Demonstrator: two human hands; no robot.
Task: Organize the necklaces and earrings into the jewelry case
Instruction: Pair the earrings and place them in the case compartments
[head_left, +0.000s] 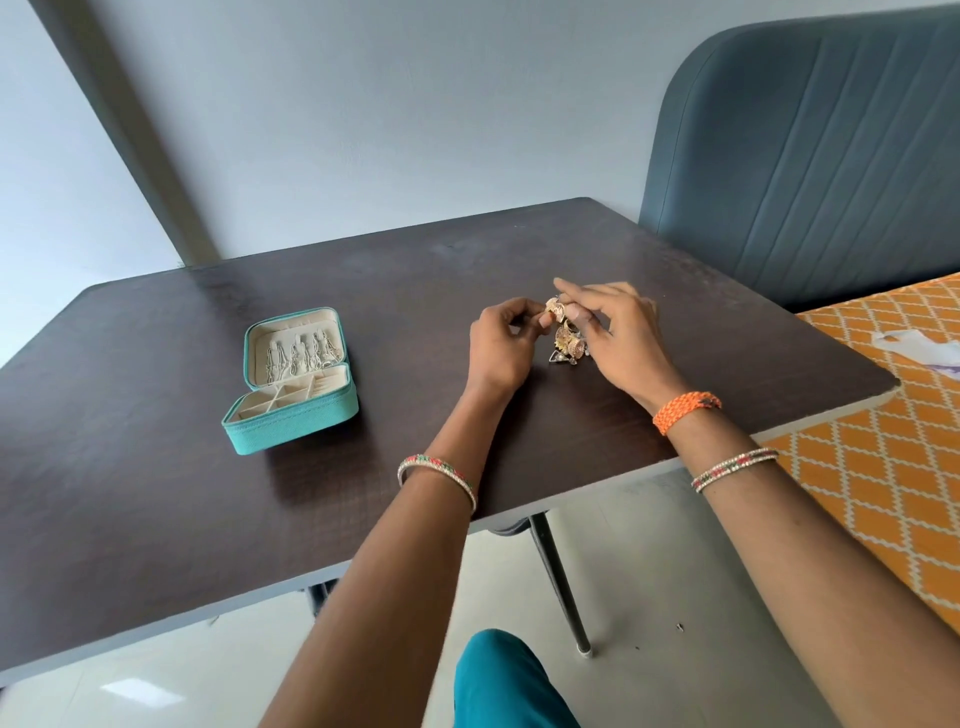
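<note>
We pinch one earring (555, 307) between both hands (501, 343); the open case (291, 415) lies toward nine o'clock, nearer our left hand.

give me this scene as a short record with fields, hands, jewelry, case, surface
left hand: left hand pinches a small gold earring
right hand: right hand pinches the same earring from the other side
loose jewelry: small pile of gold earrings on the table below the hands
case: open teal jewelry case, chains hung in its cream lid, tray compartments look empty
surface: dark brown wooden table
</note>
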